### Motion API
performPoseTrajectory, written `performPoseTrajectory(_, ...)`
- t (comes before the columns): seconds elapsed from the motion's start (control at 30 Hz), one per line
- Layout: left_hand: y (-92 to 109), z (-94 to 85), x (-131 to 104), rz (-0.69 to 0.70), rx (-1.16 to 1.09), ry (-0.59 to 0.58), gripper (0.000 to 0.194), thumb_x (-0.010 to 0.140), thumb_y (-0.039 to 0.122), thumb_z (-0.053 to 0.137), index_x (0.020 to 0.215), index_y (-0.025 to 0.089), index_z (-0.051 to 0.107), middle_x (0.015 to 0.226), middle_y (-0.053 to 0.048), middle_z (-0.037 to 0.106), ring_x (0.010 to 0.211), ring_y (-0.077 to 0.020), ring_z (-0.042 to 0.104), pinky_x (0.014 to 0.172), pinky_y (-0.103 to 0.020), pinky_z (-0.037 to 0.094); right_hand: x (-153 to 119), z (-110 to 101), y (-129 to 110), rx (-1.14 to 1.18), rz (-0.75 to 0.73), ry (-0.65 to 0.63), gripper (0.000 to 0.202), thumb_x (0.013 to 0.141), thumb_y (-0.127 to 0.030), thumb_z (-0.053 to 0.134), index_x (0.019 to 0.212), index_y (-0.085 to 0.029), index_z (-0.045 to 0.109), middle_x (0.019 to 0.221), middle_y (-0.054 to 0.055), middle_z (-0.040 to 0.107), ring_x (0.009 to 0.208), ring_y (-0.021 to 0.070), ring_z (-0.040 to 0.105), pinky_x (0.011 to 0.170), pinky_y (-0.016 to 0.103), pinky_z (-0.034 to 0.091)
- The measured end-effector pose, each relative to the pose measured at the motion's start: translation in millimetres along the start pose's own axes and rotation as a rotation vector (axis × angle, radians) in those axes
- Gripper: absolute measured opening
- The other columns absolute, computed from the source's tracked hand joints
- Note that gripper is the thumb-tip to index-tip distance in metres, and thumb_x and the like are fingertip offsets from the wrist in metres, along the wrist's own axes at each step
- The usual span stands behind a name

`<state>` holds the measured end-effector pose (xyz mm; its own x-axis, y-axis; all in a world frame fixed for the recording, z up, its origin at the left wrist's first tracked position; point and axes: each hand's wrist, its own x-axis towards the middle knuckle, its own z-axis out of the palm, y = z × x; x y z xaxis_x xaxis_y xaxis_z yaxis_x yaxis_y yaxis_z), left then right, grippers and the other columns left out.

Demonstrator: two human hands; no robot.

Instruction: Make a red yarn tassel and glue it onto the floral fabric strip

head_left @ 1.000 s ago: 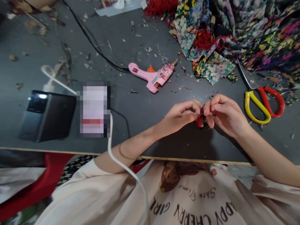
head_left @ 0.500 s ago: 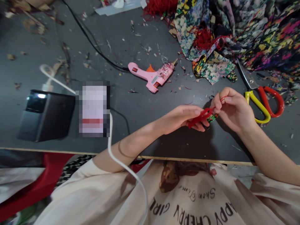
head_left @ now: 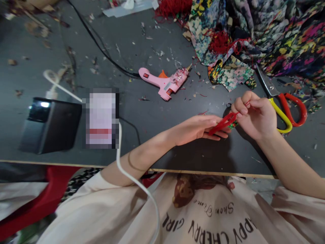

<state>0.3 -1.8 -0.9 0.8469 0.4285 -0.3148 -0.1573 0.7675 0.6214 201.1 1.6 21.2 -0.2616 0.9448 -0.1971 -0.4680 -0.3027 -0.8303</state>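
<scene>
My right hand (head_left: 255, 115) pinches a thin red cord at its fingertips. From it a looped bundle of red cord (head_left: 224, 122) slants down to the left. My left hand (head_left: 200, 128) has its fingers stretched out and apart, and the bundle lies across them rather than being gripped. A small green-and-red patterned piece (head_left: 233, 124) shows between the two hands, partly hidden by the cord and fingers. Just beyond my right hand lie scissors (head_left: 273, 89) with one yellow and one red handle.
A pink glue gun (head_left: 165, 83) lies mid-table with its black cable (head_left: 101, 51). Floral fabric (head_left: 286, 44) and red thread (head_left: 220, 42) are heaped at the far right. To the left are a blurred-out phone (head_left: 101, 113), a dark box-shaped device (head_left: 59, 125) and a white cable (head_left: 119, 149). Scraps litter the table.
My right hand has moved slightly right, drawing the red cord bundle along. My left fingers have straightened and loosened around it.
</scene>
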Motion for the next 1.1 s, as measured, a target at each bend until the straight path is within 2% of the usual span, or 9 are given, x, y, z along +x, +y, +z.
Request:
performPoseTrajectory(0.13,1,4.8,0,-0.023,0.067,0.033,0.040,0.075,0.047,0.078,0.091,0.012,0.067,0.088,-0.006,0.073,0.078,-0.0135,0.070,0.077,-0.026,0.054,-3,3,1,0.052,0.016,-0.061,0.017,0.076,-0.020,0.054,0.059,-0.020,0.052,0.053,-0.003,0.040,0.052,0.0103,0.043,0.057,0.025,0.043)
performPoseTrajectory(0.23,1,6.2,0,-0.035,0.098,0.022,0.037,0.075,0.045,0.078,0.084,0.011,0.066,0.082,-0.004,0.072,0.072,-0.0116,0.070,0.072,-0.023,0.054,-4,5,1,0.063,0.016,-0.094,0.017,0.076,-0.020,0.054,0.059,-0.020,0.053,0.051,-0.004,0.040,0.051,0.0102,0.042,0.057,0.025,0.043)
performPoseTrajectory(0.43,0,6.1,1,-0.046,0.140,0.034,0.038,0.072,0.044,0.080,0.082,0.010,0.066,0.086,-0.004,0.072,0.074,-0.0106,0.070,0.075,-0.023,0.055,-3,3,0,0.097,0.017,-0.103,0.021,0.077,-0.023,0.055,0.057,-0.020,0.048,0.051,-0.005,0.038,0.050,0.0101,0.038,0.058,0.025,0.045)
performPoseTrajectory(0.6,-1,6.0,1,-0.048,0.161,0.033,0.038,0.072,0.045,0.080,0.084,0.011,0.068,0.088,-0.003,0.071,0.076,-0.0102,0.070,0.076,-0.023,0.054,-3,3,0,0.147,0.013,-0.130,0.024,0.077,-0.025,0.054,0.056,-0.021,0.045,0.050,-0.006,0.034,0.049,0.0097,0.034,0.073,0.030,0.052)
performPoseTrajectory(0.8,-1,6.3,0,-0.010,0.223,0.016,0.034,0.075,0.043,0.078,0.090,0.013,0.069,0.094,-0.003,0.071,0.084,-0.0103,0.067,0.087,-0.026,0.051,-2,7,-7,0.088,-0.032,-0.199,0.019,0.077,-0.024,0.053,0.058,-0.021,0.050,0.049,-0.006,0.035,0.050,0.0102,0.037,0.075,0.029,0.052)
performPoseTrajectory(0.87,-3,4.4,0,0.051,0.291,0.026,0.034,0.078,0.041,0.076,0.097,0.014,0.069,0.099,-0.005,0.070,0.093,-0.0130,0.066,0.094,-0.028,0.048,-3,9,-13,-0.003,-0.080,-0.225,0.016,0.077,-0.020,0.051,0.062,-0.021,0.054,0.051,-0.006,0.040,0.051,0.0106,0.039,0.080,0.031,0.051)
performPoseTrajectory(0.93,-7,0.9,0,0.169,0.349,0.090,0.036,0.082,0.040,0.072,0.107,0.016,0.066,0.107,-0.006,0.069,0.104,-0.0169,0.064,0.099,-0.031,0.046,-5,11,-21,-0.144,-0.142,-0.277,0.016,0.079,-0.016,0.050,0.065,-0.021,0.056,0.054,-0.005,0.045,0.054,0.0107,0.042,0.085,0.032,0.049)
performPoseTrajectory(1.0,-9,-2.8,0,0.361,0.393,0.189,0.037,0.085,0.039,0.068,0.117,0.021,0.063,0.123,-0.007,0.063,0.119,-0.0194,0.058,0.106,-0.033,0.042,-7,16,-30,-0.325,-0.203,-0.353,0.015,0.081,-0.014,0.050,0.069,-0.020,0.056,0.059,-0.004,0.049,0.058,0.0104,0.045,0.085,0.031,0.047)
performPoseTrajectory(1.1,-5,-5.6,-4,0.665,0.507,0.247,0.045,0.083,0.036,0.071,0.125,0.029,0.059,0.147,-0.002,0.044,0.142,-0.0212,0.035,0.118,-0.032,0.028,-9,32,-43,-0.593,-0.253,-0.539,0.013,0.084,-0.011,0.050,0.074,-0.019,0.054,0.068,-0.004,0.052,0.065,0.0090,0.049,0.076,0.026,0.044)
